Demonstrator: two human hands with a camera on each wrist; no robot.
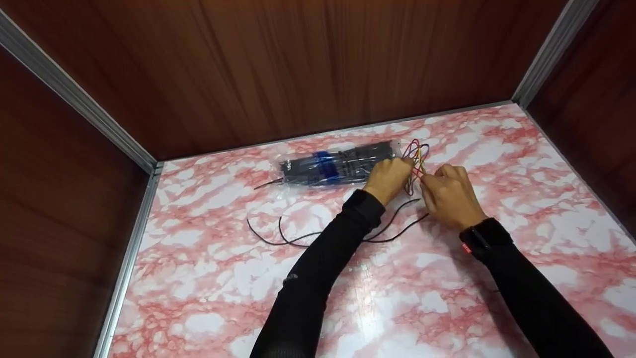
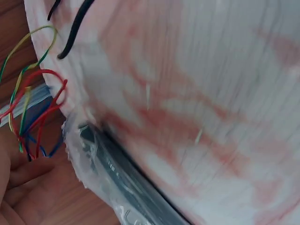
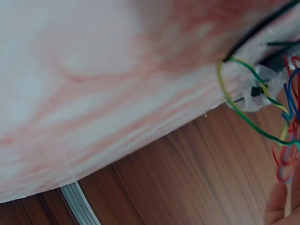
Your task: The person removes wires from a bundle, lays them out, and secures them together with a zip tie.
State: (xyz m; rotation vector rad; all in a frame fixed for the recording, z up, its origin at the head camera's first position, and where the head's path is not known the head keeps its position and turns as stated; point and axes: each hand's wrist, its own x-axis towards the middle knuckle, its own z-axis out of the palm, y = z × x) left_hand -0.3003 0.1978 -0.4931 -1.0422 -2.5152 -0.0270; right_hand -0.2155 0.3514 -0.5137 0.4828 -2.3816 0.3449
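Observation:
Thin red, blue and yellow-green wires [image 1: 419,149] stand up in loops between the two hands at the back of the table. My left hand [image 1: 390,179] grips the bunch from the left, its fingers curled. From the right, my right hand [image 1: 451,196] pinches the wires between thumb and fingertips. The red loops [image 2: 51,72] show at the left edge of the left wrist view. In the right wrist view a yellow-green wire [image 3: 257,132] bows out from the bunch. The fingertips are partly hidden among the wires.
A clear plastic bag [image 1: 298,174] of long black pieces with a blue band [image 1: 325,166] lies just left of the left hand. Two black cables [image 1: 392,239] curve across the marbled table [image 1: 223,288], passing under the left forearm. Brown panels [image 1: 298,64] wall the back and sides.

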